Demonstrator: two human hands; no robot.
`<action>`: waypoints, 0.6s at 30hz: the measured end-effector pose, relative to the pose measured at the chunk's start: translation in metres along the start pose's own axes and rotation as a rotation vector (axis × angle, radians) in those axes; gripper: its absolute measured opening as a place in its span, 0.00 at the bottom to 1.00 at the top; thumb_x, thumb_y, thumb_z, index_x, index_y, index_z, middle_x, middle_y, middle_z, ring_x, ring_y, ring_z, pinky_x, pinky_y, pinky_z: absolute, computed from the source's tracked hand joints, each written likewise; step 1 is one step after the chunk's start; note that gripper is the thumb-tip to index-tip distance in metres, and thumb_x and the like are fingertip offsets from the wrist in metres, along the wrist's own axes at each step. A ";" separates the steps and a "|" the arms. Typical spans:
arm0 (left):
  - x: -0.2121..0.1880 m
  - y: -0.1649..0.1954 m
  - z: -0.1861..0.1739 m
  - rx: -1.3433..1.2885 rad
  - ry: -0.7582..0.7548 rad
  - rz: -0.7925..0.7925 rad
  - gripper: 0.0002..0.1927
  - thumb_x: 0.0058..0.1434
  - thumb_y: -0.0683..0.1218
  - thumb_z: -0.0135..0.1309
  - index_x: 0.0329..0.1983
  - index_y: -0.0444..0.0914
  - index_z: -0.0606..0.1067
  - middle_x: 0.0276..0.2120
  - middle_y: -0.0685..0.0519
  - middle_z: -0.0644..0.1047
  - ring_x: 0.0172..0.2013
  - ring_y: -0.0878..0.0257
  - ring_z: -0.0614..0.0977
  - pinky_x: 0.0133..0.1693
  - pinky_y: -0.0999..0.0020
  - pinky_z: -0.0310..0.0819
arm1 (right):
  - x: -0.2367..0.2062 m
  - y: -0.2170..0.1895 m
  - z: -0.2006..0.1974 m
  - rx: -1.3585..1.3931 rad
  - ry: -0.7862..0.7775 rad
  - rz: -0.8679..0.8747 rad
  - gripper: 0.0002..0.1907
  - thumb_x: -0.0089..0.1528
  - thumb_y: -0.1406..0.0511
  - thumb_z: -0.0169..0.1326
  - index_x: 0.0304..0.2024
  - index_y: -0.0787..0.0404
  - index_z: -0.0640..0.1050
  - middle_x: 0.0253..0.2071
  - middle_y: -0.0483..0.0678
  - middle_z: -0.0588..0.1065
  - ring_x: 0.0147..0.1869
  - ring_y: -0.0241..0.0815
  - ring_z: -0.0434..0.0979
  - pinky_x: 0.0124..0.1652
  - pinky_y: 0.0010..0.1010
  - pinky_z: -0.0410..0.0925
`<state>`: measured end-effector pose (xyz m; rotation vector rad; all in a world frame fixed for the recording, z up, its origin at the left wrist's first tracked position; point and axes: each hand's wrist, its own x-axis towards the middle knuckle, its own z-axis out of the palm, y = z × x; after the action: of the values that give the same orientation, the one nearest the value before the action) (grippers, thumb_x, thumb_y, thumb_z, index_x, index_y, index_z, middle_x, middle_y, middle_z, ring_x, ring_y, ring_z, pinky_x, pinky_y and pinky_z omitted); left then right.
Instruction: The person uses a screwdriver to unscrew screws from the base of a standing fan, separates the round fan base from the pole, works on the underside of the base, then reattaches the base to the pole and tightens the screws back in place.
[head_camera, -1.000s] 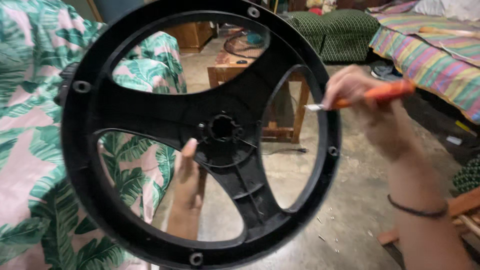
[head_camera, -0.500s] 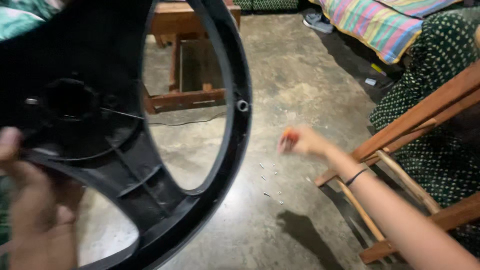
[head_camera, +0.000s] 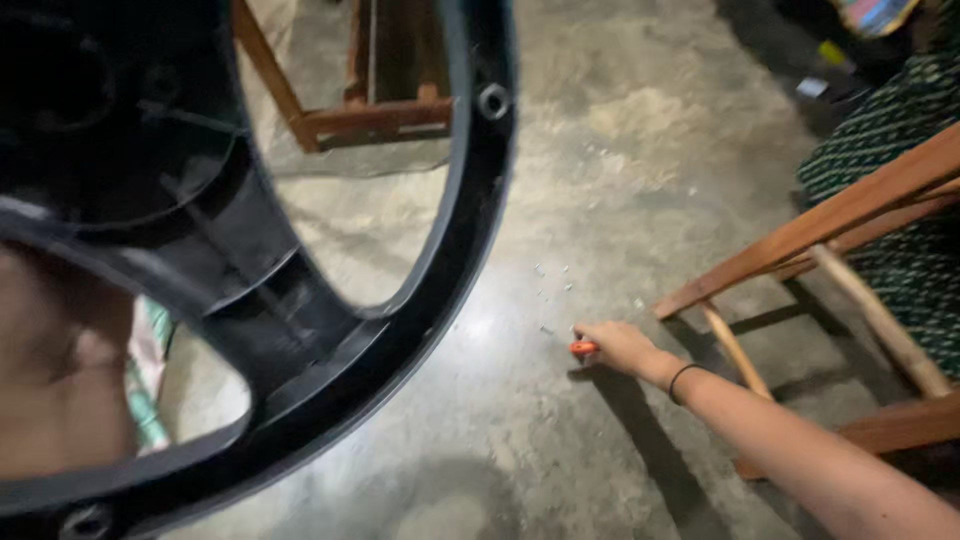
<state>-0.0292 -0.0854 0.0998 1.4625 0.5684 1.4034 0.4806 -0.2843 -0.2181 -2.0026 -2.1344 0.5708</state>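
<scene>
So the big black plastic spoked wheel (head_camera: 300, 300) fills pretty much the whole left half of the view, held up close to the camera. You can see a curved stretch of its rim with a small round bolt hole near the top and another at the bottom left, plus thick spokes running in toward the dark hub at the upper left. The left hand (head_camera: 60, 370) is behind the wheel at the lower left, super close and blurry. It's up against the wheel, but I honestly can't tell how the fingers are wrapped.

The right hand (head_camera: 617, 347) is stretched way out and down to the grey concrete floor (head_camera: 560, 170), well apart from the wheel. It's closed around a small orange-handled tool (head_camera: 584, 348), only the orange end poking out of the fist, right at floor level. There's a thin black band on that wrist (head_camera: 680, 381).

Just beyond the hand there's a scatter of tiny pale bits on the floor (head_camera: 552, 280), too small to say what they are. To the right is a wooden chair frame (head_camera: 800, 235) with dark green patterned fabric (head_camera: 900, 110) on it, and seen through the wheel's opening at the top is another wooden frame (head_camera: 375, 115) standing on the floor.
</scene>
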 end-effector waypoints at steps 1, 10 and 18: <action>0.000 0.005 0.004 -0.013 -0.013 0.025 0.45 0.73 0.70 0.49 0.74 0.31 0.57 0.69 0.39 0.66 0.68 0.52 0.72 0.65 0.57 0.73 | -0.001 0.000 0.005 0.019 -0.023 0.028 0.19 0.52 0.60 0.66 0.42 0.52 0.75 0.36 0.53 0.80 0.45 0.60 0.79 0.41 0.50 0.70; -0.009 0.044 0.056 0.194 0.143 -0.006 0.60 0.53 0.84 0.49 0.71 0.35 0.61 0.60 0.38 0.70 0.58 0.51 0.77 0.46 0.60 0.74 | -0.004 -0.004 0.019 -0.008 0.095 0.063 0.16 0.58 0.59 0.61 0.43 0.54 0.71 0.36 0.55 0.78 0.45 0.62 0.78 0.40 0.53 0.68; 0.003 0.032 0.050 -0.187 0.131 -0.104 0.45 0.59 0.73 0.52 0.66 0.36 0.67 0.58 0.48 0.73 0.59 0.56 0.77 0.57 0.59 0.75 | 0.006 -0.016 0.023 0.029 0.098 0.103 0.19 0.57 0.53 0.61 0.43 0.53 0.71 0.36 0.55 0.79 0.46 0.61 0.78 0.41 0.51 0.69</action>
<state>0.0087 -0.1118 0.1373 1.1829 0.5705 1.4366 0.4566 -0.2825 -0.2334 -2.0895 -1.9659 0.5044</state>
